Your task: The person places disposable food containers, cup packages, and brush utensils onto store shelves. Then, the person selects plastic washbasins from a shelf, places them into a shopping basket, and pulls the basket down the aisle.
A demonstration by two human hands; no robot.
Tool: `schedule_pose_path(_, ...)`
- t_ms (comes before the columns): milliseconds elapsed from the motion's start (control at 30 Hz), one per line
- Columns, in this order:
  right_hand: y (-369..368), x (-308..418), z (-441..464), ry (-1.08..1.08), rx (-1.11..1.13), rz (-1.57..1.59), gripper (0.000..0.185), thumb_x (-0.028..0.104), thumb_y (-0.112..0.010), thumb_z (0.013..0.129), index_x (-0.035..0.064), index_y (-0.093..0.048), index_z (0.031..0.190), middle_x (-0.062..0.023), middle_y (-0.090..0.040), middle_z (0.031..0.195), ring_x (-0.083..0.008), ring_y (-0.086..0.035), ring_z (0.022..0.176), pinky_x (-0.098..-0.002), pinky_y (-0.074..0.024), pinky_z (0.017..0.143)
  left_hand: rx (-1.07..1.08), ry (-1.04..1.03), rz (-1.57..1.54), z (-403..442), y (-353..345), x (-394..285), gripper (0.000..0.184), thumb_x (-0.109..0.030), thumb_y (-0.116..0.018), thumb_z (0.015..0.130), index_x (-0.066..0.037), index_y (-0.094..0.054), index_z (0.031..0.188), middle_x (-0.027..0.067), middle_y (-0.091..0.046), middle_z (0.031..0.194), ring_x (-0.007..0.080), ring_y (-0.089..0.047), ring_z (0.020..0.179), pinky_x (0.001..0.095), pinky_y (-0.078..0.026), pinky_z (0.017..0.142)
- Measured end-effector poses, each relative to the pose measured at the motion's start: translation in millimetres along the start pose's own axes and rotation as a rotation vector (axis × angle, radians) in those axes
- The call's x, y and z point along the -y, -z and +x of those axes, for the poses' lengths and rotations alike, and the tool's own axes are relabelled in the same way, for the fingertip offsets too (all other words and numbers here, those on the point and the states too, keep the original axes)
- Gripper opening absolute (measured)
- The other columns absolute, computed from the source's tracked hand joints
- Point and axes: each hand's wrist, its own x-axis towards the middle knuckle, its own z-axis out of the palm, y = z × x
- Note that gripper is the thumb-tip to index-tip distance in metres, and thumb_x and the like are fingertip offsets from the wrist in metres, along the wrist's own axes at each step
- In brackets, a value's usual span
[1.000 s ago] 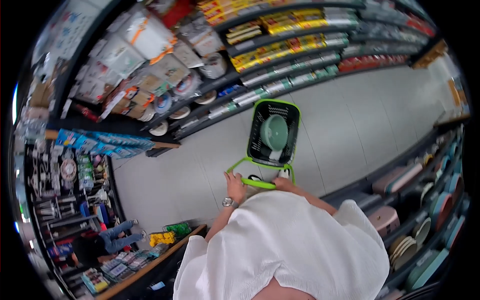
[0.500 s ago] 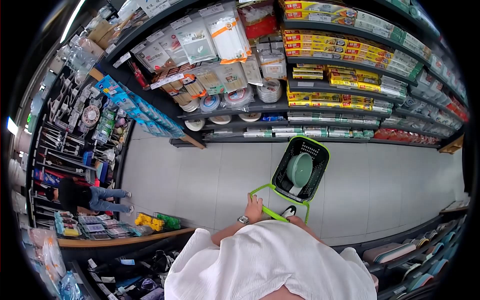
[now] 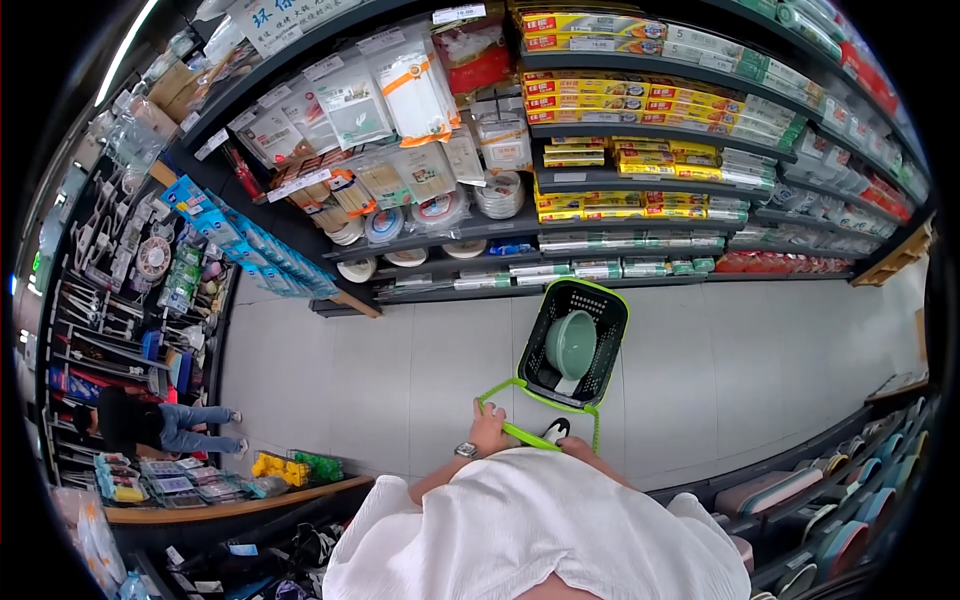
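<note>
A black basket [image 3: 547,375] with a green rim stands on the floor in front of me, and a green bowl [image 3: 573,345] lies inside it beside a small white item. Its green handle [image 3: 528,437] reaches toward my body. My left hand [image 3: 489,430], with a watch at the wrist, is closed around the handle's left part. At the handle's right part is my right hand [image 3: 577,449], closed on it and partly hidden by the white shirt.
Shelves with yellow boxes [image 3: 585,100] and packaged goods line the far side. Another person [image 3: 150,422] is at the left near hanging goods. A wood-edged display [image 3: 240,503] stands at lower left, and shelves with dishes [image 3: 770,490] at lower right.
The view has turned and levelled, so the far shelves show more fully. Over the last half second, basket and hands have shifted slightly left in view. Both hands stay on the handle.
</note>
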Motion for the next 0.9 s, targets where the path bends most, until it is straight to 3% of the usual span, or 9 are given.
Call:
schedule_pose_path(133,8,10,-4,0.029,-0.02,-0.048,0.026,0.018,-0.06,0.081,0.0062,-0.07,0.102,-0.0188,-0.07,0.099,-0.0355,-0.067,0.096,-0.0431,-0.0531,0.082,-0.103,-0.01,0.04,7,-35,23,0.045,-0.028,-0.07,0.077,0.001,-0.062,0.11,0.0302,-0.05,0.12,0.055,-0.036,0.124,0.069,-0.016,0.114)
schedule_pose_path(300,-14,-25,12,-0.039,-0.008,-0.036,0.027,0.02,-0.06,0.083,0.0072,-0.071,0.104,-0.018,-0.07,0.103,-0.0346,-0.067,0.099,-0.0437,-0.0534,0.085,-0.043,-0.124,0.061,23,-52,34,0.044,-0.031,-0.071,0.077,0.0,-0.062,0.107,0.028,-0.052,0.117,0.0511,-0.039,0.124,0.0712,-0.015,0.113)
schedule_pose_path(367,-9,-17,10,-0.092,0.04,-0.023,0.027,0.021,-0.059,0.085,0.0087,-0.072,0.106,-0.0162,-0.07,0.107,-0.0338,-0.067,0.103,-0.0441,-0.053,0.088,-0.076,-0.112,0.062,22,-39,26,0.042,-0.039,-0.072,0.077,-0.003,-0.069,0.099,0.0216,-0.061,0.107,0.0405,-0.047,0.122,0.0714,-0.014,0.113)
schedule_pose_path(400,0,-6,8,-0.139,0.095,-0.044,0.029,0.023,-0.058,0.088,0.0112,-0.073,0.109,-0.0148,-0.07,0.111,-0.0333,-0.066,0.106,-0.044,-0.0526,0.091,-0.072,-0.142,0.068,23,-32,24,0.042,-0.039,-0.072,0.077,-0.003,-0.069,0.099,0.0216,-0.061,0.107,0.0405,-0.047,0.122,0.0714,-0.014,0.113)
schedule_pose_path(467,16,14,0,-0.221,0.134,-0.039,0.029,0.026,-0.058,0.089,0.0134,-0.073,0.11,-0.0144,-0.07,0.113,-0.0329,-0.066,0.107,-0.0436,-0.0531,0.09,0.067,-0.204,0.105,26,-21,21,0.044,-0.048,-0.069,0.079,-0.006,-0.075,0.089,0.015,-0.069,0.092,0.0313,-0.058,0.109,0.0626,-0.025,0.112)
schedule_pose_path(500,16,13,1,-0.231,0.121,-0.036,0.029,0.026,-0.058,0.089,0.0134,-0.073,0.11,-0.0144,-0.07,0.113,-0.0329,-0.066,0.107,-0.0436,-0.0531,0.09,0.069,-0.22,0.107,27,-23,25,0.044,-0.048,-0.069,0.079,-0.006,-0.075,0.089,0.015,-0.069,0.092,0.0313,-0.058,0.109,0.0626,-0.025,0.112)
schedule_pose_path(567,11,5,2,-0.181,0.13,-0.059,0.03,0.03,-0.058,0.089,0.015,-0.073,0.11,-0.0146,-0.07,0.112,-0.0336,-0.066,0.106,-0.0443,-0.0537,0.089,0.141,-0.274,0.294,32,-37,43,0.043,-0.053,-0.066,0.08,-0.012,-0.078,0.085,0.012,-0.072,0.081,0.0289,-0.066,0.092,0.052,-0.038,0.102)
schedule_pose_path(700,9,-2,-2,-0.076,0.092,-0.057,0.03,0.032,-0.058,0.089,0.0152,-0.073,0.109,-0.0151,-0.071,0.109,-0.0342,-0.068,0.103,-0.0455,-0.0544,0.087,0.147,-0.309,0.193,34,-55,62,0.033,-0.05,-0.064,0.081,-0.021,-0.079,0.088,0.0123,-0.069,0.071,0.0289,-0.068,0.07,0.0478,-0.048,0.084)
schedule_pose_path(900,6,-19,-3,-0.056,0.059,-0.102,0.03,0.031,-0.06,0.088,0.0153,-0.073,0.11,-0.0151,-0.072,0.106,-0.0346,-0.069,0.1,-0.0453,-0.0551,0.086,0.203,-0.291,0.384,47,-105,92,0.029,-0.037,-0.061,0.085,-0.015,-0.078,0.094,0.0135,-0.069,0.075,0.0305,-0.069,0.074,0.0484,-0.047,0.083)
